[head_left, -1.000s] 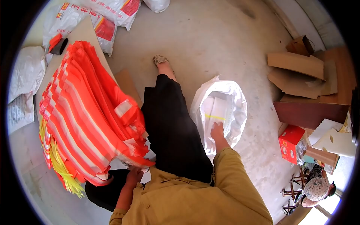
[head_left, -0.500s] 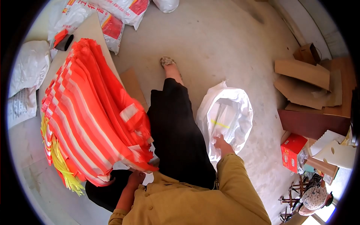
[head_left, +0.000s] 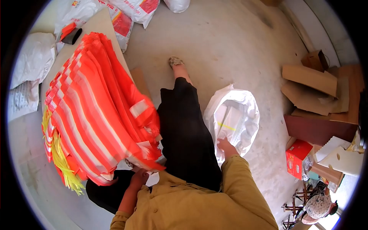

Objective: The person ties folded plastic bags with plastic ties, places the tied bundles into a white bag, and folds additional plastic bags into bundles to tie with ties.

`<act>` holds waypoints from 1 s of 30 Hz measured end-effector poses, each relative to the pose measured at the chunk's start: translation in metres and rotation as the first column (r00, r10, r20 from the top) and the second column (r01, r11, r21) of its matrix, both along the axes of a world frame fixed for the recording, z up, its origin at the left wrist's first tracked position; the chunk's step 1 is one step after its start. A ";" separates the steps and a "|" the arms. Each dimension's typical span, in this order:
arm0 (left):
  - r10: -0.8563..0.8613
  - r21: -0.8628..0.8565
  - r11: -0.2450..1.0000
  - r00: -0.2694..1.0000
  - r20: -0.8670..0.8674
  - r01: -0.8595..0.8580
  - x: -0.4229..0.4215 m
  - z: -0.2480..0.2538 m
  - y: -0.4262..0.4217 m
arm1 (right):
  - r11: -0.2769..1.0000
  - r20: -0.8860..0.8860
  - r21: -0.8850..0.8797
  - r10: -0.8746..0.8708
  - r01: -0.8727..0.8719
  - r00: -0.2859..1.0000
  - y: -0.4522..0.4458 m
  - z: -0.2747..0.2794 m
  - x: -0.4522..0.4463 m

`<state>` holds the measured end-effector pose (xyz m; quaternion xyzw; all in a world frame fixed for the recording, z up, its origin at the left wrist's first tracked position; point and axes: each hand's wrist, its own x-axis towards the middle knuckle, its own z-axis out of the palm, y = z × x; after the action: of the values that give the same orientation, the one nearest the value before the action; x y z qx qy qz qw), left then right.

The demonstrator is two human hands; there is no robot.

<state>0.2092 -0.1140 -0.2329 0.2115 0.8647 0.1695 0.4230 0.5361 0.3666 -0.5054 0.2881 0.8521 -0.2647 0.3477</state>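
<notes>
My right hand (head_left: 227, 147) reaches down to the near rim of an open white sack (head_left: 251, 132), its fingers bent, and whatever it holds is too small to make out. Inside the sack lie pale flat bundles (head_left: 231, 117) with a yellow strip across them. My left hand (head_left: 140, 178) is by my lap, next to the lower corner of a large stack of red and white striped mesh bags (head_left: 96, 111); its fingers are partly hidden. Yellow ties (head_left: 63, 165) hang from the stack's left edge.
Filled white bags (head_left: 34, 57) lie at the left and top left. Opened cardboard boxes (head_left: 310, 80) sit on a dark red box at the right, with a red box (head_left: 296, 159) below. Another person (head_left: 319, 207) is at the lower right.
The view has shifted, so the sack and boxes appear farther right. My right hand has drawn back from the bundles toward the sack's near rim. My left hand stays near my lap.
</notes>
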 end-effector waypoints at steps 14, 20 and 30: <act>-0.076 0.127 0.989 0.997 -0.010 0.077 0.000 -0.012 0.009 | 0.949 -0.471 0.094 -0.225 0.301 0.853 0.042 0.132 -0.097; -0.079 0.148 0.985 0.994 -0.072 0.089 0.008 -0.026 -0.009 | 0.843 -0.637 -0.241 -0.511 0.481 0.577 0.039 0.243 -0.171; 0.042 0.166 0.986 0.995 -0.086 -0.027 0.011 0.008 -0.013 | 0.989 -0.951 0.126 0.144 -0.081 0.272 -0.105 0.467 -0.316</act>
<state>0.2205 -0.1274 -0.2246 0.2382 0.8692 0.2381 0.3619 0.2202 0.2613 -0.0388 0.0200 0.9148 -0.3368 -0.2222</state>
